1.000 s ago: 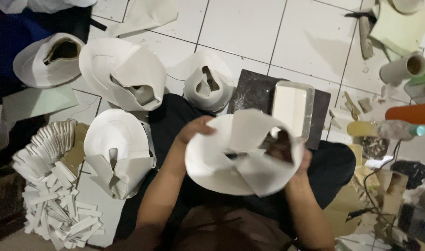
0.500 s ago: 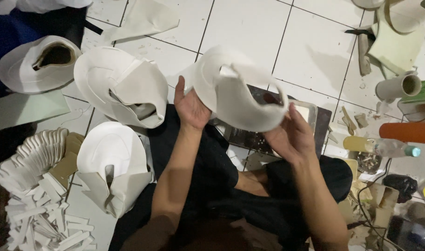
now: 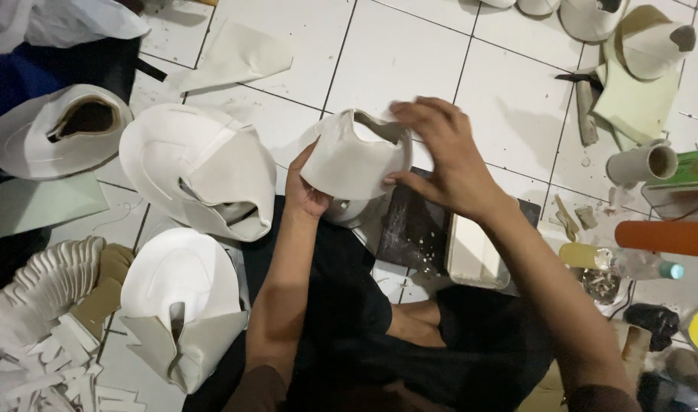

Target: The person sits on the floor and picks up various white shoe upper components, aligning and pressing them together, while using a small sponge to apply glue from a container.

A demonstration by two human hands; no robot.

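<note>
Both hands held a curved white shoe-upper piece (image 3: 356,156) above the white tiled floor (image 3: 394,53). Left hand (image 3: 307,191) gripped its lower left edge; right hand (image 3: 448,156) lay over its top right rim, fingers (image 3: 417,114) spread. Stacks of similar white pieces (image 3: 200,172) lay just left. A dark mat (image 3: 414,225) and pale block (image 3: 471,252) sat below the hands.

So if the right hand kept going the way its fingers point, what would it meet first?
The right hand points left across the white shoe upper it already grips; past that, probably the stack of white uppers on the floor, though depth is unclear.
</note>
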